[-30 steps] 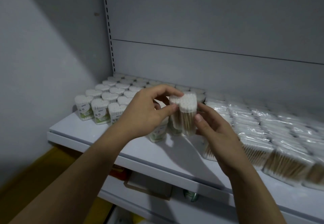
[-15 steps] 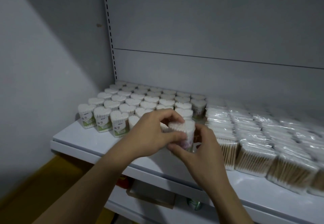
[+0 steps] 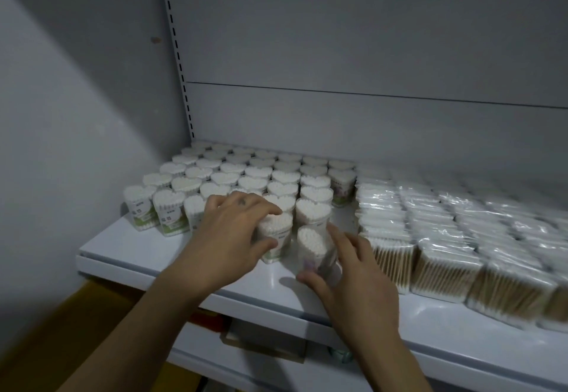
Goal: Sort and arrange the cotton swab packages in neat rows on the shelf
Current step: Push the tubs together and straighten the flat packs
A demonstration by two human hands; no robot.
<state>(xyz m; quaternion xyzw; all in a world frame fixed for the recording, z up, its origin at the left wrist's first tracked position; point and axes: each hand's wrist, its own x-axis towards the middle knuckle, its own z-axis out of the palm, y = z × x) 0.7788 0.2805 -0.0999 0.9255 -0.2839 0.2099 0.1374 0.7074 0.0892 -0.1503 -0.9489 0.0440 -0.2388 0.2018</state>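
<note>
2 hands work the shelf front: our left grip curls round the left swab box, and our right grip pinches the right swab box, both upright ahead of the rows. We judge them light, rigid and slick, best held by the sides.

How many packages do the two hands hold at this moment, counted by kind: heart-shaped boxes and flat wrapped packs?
Heart-shaped boxes: 2 (green-label box in the left hand, purple-label box in the right hand)
Flat wrapped packs: 0 held
Total: 2
</note>
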